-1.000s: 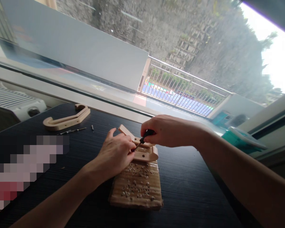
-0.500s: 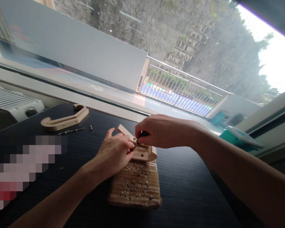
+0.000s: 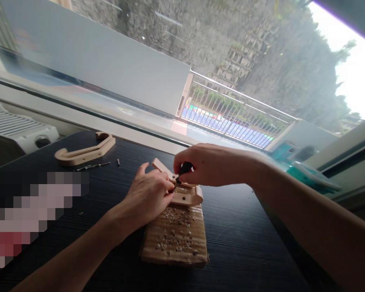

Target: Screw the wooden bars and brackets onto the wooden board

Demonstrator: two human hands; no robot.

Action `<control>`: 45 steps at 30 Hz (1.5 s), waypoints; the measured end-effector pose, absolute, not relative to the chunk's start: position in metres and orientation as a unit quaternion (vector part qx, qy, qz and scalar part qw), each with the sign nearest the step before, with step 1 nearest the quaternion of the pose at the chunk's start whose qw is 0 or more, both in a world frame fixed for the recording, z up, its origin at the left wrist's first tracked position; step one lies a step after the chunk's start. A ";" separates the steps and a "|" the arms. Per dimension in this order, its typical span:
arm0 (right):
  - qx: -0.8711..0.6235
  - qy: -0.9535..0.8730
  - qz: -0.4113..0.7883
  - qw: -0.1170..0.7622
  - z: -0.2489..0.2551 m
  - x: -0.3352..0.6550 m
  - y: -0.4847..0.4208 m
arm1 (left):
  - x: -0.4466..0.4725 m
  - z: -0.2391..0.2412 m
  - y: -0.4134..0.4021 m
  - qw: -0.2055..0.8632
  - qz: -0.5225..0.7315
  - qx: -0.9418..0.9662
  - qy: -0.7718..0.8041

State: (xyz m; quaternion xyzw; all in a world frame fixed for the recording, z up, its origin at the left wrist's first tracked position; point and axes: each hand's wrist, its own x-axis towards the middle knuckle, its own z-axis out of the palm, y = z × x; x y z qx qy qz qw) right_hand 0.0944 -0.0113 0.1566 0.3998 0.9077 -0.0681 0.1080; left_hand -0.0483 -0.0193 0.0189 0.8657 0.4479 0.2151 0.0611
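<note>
My right hand [image 3: 209, 164] is closed round the black handle of a small screwdriver [image 3: 182, 171], its tip pointing down at a pale wooden hook piece [image 3: 185, 196]. That wooden piece lies on the far end of a corrugated cardboard sheet [image 3: 176, 239] strewn with several small screws. My left hand [image 3: 147, 198] rests on the near left part of the wooden piece, fingers curled and pressed against it beside the screwdriver tip.
A second wooden hook piece [image 3: 83, 151] lies at the back left of the dark table [image 3: 237, 239], with a thin metal bit [image 3: 94, 166] and a screw [image 3: 118, 162] next to it. A white heater [image 3: 21, 132] stands at left, a teal object [image 3: 310, 178] at right, a window behind.
My right hand has shifted slightly on the screwdriver handle, turning it in place. My left hand and the wooden piece stay put.
</note>
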 end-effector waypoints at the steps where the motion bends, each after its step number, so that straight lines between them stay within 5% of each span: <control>1: 0.394 0.910 -0.065 0.109 0.156 0.093 -0.012 | -0.048 0.019 -0.020 0.061 0.214 0.865 0.449; 28: 0.482 0.870 -0.067 0.081 0.144 0.088 -0.016 | -0.056 0.029 -0.024 0.126 0.229 0.847 0.463; 45: 0.437 0.898 -0.031 -0.042 0.124 0.129 -0.020 | -0.031 0.037 -0.034 0.059 0.200 0.830 0.518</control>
